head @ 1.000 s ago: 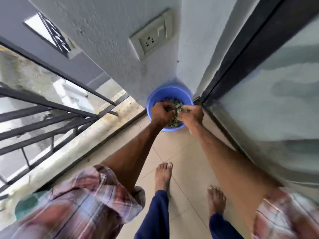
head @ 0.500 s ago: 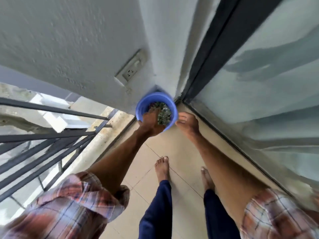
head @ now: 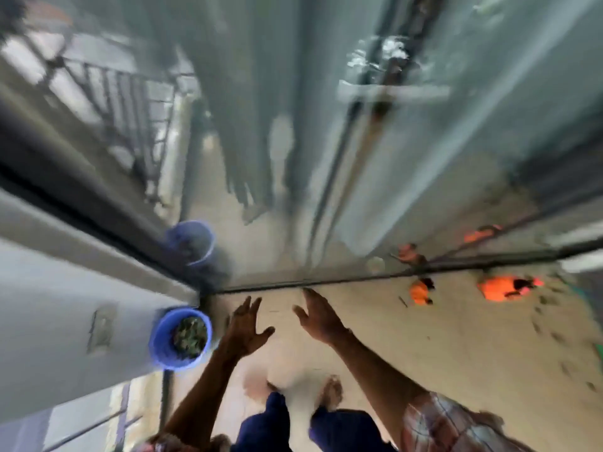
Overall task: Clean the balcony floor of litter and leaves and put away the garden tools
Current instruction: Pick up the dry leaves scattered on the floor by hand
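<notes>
The left hand [head: 245,327], fingers [head: 251,306] splayed and empty, hovers just right of the blue tub [head: 160,344] holding leaves [head: 191,336]; the right hand [head: 321,318] is likewise spread, empty. Blurred orange items [head: 501,288] lie on the floor [head: 424,347] to the right, nearer the right hand

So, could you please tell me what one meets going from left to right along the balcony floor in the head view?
Blue tub of leaves → left hand → right hand → small orange object → larger orange object.
</notes>
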